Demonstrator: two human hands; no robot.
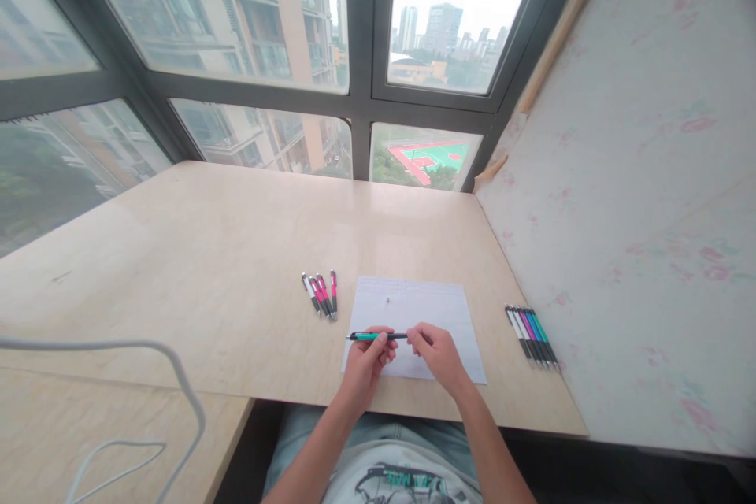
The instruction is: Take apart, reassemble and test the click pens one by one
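Both my hands hold one green and black pen (369,336) level over the near edge of a white sheet of paper (413,307). My left hand (367,362) grips the pen's middle with closed fingers. My right hand (437,350) pinches its right end. A small dark speck (388,301) lies on the paper above the pen. Several pink and black pens (322,295) lie in a fan left of the paper. Several more pens (531,335) in white, purple, blue and green lie side by side right of it.
The light wooden desk (224,268) runs to large windows (236,31) at the back. A pale marked wall panel (638,213) stands along the right side. A white cable (147,409) loops over the lower desk at the near left.
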